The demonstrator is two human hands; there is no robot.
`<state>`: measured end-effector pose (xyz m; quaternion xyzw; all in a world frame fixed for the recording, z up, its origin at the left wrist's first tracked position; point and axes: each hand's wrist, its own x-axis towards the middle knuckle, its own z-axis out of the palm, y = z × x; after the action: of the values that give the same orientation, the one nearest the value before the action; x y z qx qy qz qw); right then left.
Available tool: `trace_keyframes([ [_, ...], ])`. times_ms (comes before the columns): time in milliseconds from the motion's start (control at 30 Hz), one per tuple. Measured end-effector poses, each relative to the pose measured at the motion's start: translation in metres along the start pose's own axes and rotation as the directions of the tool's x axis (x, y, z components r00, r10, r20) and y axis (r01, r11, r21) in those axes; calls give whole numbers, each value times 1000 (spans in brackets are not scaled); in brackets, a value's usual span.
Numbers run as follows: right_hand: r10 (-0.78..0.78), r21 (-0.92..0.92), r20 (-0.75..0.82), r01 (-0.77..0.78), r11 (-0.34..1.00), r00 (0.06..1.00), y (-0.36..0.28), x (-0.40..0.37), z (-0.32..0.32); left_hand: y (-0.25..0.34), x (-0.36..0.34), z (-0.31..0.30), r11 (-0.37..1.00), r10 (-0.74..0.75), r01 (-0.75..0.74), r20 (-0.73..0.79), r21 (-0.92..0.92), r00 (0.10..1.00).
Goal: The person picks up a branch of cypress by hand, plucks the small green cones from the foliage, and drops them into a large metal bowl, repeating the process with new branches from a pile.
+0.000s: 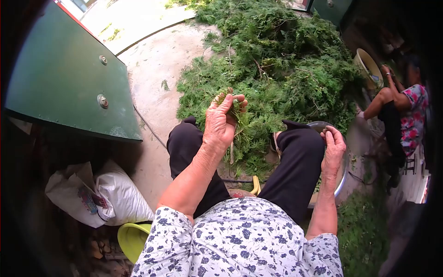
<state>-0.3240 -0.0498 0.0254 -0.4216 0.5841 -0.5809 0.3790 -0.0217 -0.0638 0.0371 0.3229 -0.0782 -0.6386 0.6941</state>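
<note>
I sit with my knees apart, in black trousers and a floral top. My left hand (222, 122) is raised between my knees and pinches a green leafy sprig (234, 121), whose pale stem hangs down below the hand. My right hand (333, 148) hovers over a metal bowl (344, 171) beside my right knee, fingers bunched together; whether anything is in them I cannot tell. A large heap of green branches (277, 60) lies on the concrete in front of me.
A green metal door (64, 78) stands open at left. White sacks (104, 191) and a yellow-green basin (131, 237) lie at lower left. Another person (406, 117) in a flowered top sits at right by a cream tub (367, 67).
</note>
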Motion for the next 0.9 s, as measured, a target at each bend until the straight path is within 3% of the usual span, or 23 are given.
trace_keyframes([
  [33,-152,-286,135,185,940,979,-14,-10,25,0,-8,0,1000,8,-8,-1,4,1000],
  [67,-186,-274,241,251,928,952,-20,-21,47,0,-17,0,999,-18,20,49,-37,999],
  [100,-102,-172,323,165,971,941,-28,-38,68,0,-24,1,996,-41,49,100,-76,994],
  [133,-209,-167,451,312,935,868,-36,-57,90,-1,-33,2,993,-55,63,79,-95,995],
  [167,-170,-120,575,288,950,800,-36,-70,105,0,-39,0,994,-46,53,74,-92,996],
  [233,45,-65,744,6,998,667,-23,-84,127,0,-50,-7,988,-110,123,135,-95,985],
  [300,97,-66,869,-80,995,486,-9,-90,133,3,-58,-14,983,-139,152,129,-98,982],
  [333,95,-65,872,-79,995,479,-7,-94,132,1,-58,-23,975,-146,172,180,-143,973],
  [400,170,-49,880,-272,961,443,-5,-102,129,2,-62,-36,962,-180,224,260,-153,949],
  [567,189,-24,798,-284,958,572,-7,-115,136,3,-69,-48,994,-84,97,226,-48,971],
  [633,223,-31,747,-302,953,626,-5,-120,140,1,-72,-59,997,-53,60,132,-51,990],
  [700,210,-22,724,-282,959,657,0,-124,145,0,-73,-70,994,-81,93,185,-59,979],
  [767,193,-43,633,-215,976,749,3,-127,149,-5,-72,-76,997,-30,44,220,-58,975],
  [833,174,-70,617,-167,983,767,9,-128,150,-8,-73,-74,1000,-19,22,218,-12,976],
  [900,152,-96,606,-117,988,781,16,-130,152,-11,-77,-69,951,45,-108,218,288,975],
])
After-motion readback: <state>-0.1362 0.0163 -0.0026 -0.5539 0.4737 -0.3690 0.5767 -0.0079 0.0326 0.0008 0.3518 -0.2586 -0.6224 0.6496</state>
